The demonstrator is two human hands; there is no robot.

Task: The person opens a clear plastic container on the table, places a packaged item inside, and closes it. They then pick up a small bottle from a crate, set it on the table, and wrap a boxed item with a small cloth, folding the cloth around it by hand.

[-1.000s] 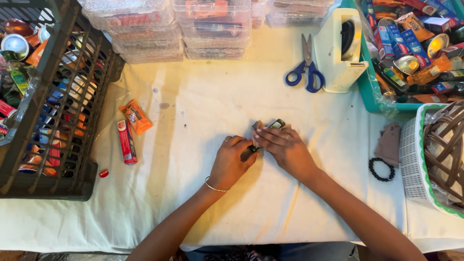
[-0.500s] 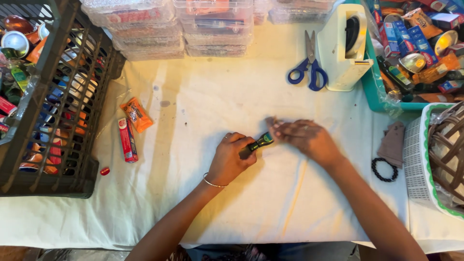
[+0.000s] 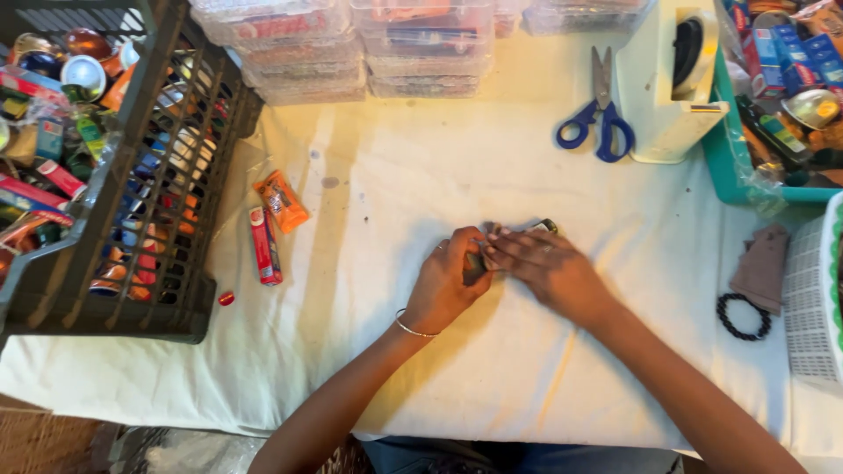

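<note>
1. Seen from a camera worn on the person's head, two bare hands meet at the middle of a table draped in a white cloth (image 3: 369, 202).
2. Left hand (image 3: 445, 285), with a thin bangle at the wrist, is curled closed around a small dark packet (image 3: 543, 227), of which only one end shows beyond the fingers.
3. Right hand (image 3: 549, 268) lies flat over the same packet, fingers pressed against those of the left hand, so both hands are together and clamped on it.
4. Most of the packet is hidden under the hands, so what is being done to it cannot be told; judging by the grip, the handling looks to be midway, with the packet neither set down nor put into any container.
5. To the left on the cloth lie an orange sachet (image 3: 281, 200), a red tube-shaped pack (image 3: 264, 245) and a small red cap (image 3: 226, 298), all well apart from the hands.
6. Farther left stands a dark plastic crate (image 3: 149, 105) full of mixed small goods.
7. Clear stacked boxes (image 3: 303, 53) line the far edge.
8. Blue-handled scissors (image 3: 600, 114) lie just beside a white tape dispenser (image 3: 663, 79).
9. At the right sit a teal tray (image 3: 729, 167) of goods, a black bead bracelet (image 3: 743, 316) and a white basket (image 3: 812, 298).
</note>
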